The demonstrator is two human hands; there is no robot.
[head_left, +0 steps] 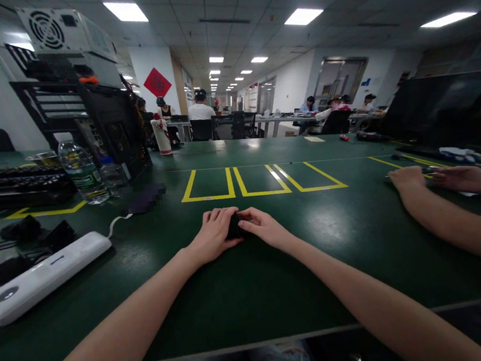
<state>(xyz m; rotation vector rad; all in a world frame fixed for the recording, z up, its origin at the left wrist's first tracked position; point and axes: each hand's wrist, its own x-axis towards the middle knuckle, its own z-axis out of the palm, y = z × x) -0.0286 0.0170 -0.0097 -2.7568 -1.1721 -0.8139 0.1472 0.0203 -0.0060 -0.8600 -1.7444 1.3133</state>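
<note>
Between my hands, a small black block-like object (232, 228) stands on the green tabletop (219, 299); its exact kind does not show. My left hand (216, 232) is wrapped over its left side, fingers on top and thumb low at the front. From the right, my right hand (260, 224) grips its edge with thumb and fingertips. Part of the object is hidden behind the fingers. Just beyond it, yellow tape outlines (263, 193) mark the table.
At the left lie a white power strip (52, 277), a clear water bottle (81, 172) and an open computer case (107, 120). To the right, a co-worker's hands (409, 178) hold a small thin item. A white cylindrical bottle (161, 134) stands at the far edge.
</note>
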